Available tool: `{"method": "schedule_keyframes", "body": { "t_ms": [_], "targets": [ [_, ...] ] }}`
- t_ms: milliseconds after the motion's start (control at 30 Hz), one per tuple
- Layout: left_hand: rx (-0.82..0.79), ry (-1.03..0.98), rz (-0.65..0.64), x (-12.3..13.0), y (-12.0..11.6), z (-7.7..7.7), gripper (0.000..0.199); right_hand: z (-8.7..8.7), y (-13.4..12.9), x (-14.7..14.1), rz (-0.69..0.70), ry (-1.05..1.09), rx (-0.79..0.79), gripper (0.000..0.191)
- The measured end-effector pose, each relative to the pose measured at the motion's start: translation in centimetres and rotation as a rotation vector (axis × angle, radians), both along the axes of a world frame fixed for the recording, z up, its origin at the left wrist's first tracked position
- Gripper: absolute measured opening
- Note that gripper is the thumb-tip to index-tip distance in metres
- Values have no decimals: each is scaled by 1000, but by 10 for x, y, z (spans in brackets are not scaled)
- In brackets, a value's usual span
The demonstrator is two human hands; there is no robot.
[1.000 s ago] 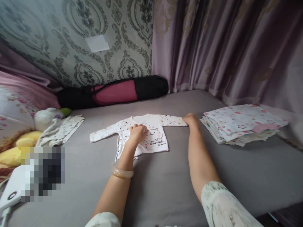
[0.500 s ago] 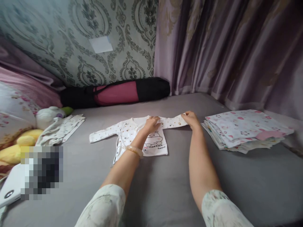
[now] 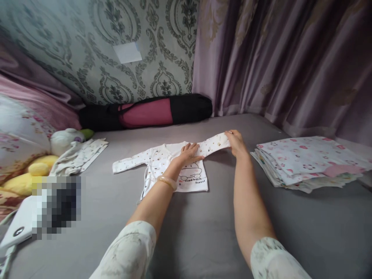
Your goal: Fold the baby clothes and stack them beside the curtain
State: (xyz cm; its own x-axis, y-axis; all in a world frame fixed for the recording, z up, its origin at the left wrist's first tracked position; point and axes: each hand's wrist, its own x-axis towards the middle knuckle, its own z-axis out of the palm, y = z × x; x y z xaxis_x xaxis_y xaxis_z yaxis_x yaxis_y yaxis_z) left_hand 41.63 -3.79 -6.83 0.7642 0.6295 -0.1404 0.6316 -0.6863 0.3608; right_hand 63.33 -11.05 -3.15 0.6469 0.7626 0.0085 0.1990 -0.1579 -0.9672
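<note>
A small white baby shirt (image 3: 158, 159) with a speckled print and a car drawing lies spread on the grey bedsheet (image 3: 203, 232). Its left-hand sleeve rests flat, and thin ties hang at its left side. My left hand (image 3: 188, 154) lies flat on the upper chest near the shoulder, fingers extended. With its fingers closed round the cuff, my right hand (image 3: 236, 143) holds the other sleeve stretched out and raised off the sheet. The left forearm covers part of the shirt's front.
To the right stands a stack of folded printed cloths (image 3: 308, 159). A black and pink long bag (image 3: 145, 113) lies along the wall. At the left are a folded garment (image 3: 81, 155), plush toys (image 3: 43, 166) and a white device (image 3: 21, 224) with a cable.
My right hand has lifted the sleeve higher off the sheet. The left hand stays on the shirt's chest, its fingers a little flatter. The view has shifted slightly.
</note>
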Motion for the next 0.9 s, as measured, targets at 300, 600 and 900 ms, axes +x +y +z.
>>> {"method": "schedule_keyframes", "body": {
  "t_ms": [300, 600, 900],
  "targets": [
    [19, 144, -6, 14, 9, 16, 100, 23, 6, -52, 83, 365, 114, 11],
    [-59, -25, 57, -4, 10, 21, 92, 18, 18, -73, 72, 394, 90, 11],
    [-451, -793, 530, -68, -18, 22, 44, 15, 25, -113, 140, 284, 24, 21]
  ]
}}
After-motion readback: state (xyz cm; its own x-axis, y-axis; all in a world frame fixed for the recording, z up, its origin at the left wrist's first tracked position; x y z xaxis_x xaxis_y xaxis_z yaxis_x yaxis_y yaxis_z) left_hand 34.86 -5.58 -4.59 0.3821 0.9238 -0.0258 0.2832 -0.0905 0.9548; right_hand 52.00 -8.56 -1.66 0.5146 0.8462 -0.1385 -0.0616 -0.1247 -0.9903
